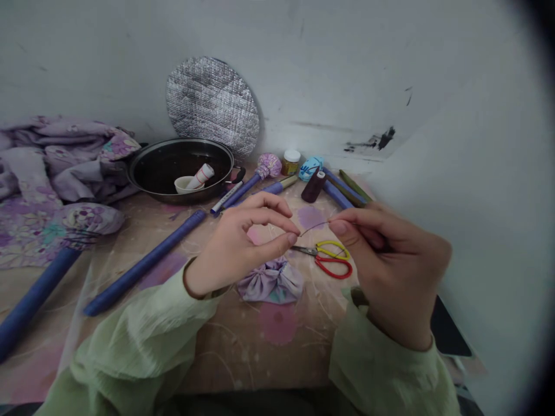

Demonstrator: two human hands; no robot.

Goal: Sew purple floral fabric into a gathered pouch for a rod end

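Observation:
My left hand [243, 242] pinches one end of a thin dark thread [314, 226] between thumb and forefinger; whether a needle is there is too small to tell. The thread runs across to my right hand [390, 260], whose thumb and forefinger are pressed together on it. Below and between the hands, a gathered purple floral cloth piece [271, 282] lies on the table. Scissors [333, 267] with one yellow and one red handle lie just right of it, blades toward my left fingertips. A dark spool of thread [313, 188] stands tilted behind the hands.
On the left are a blue rod [143, 266], a cloth-headed rod [41, 300] and heaped floral fabric [65, 156]. Behind stand a black pan [151, 195] holding a small cup, a silver round mat [212, 104] and a jar [291, 163]. A marker [226, 197] lies near the pan.

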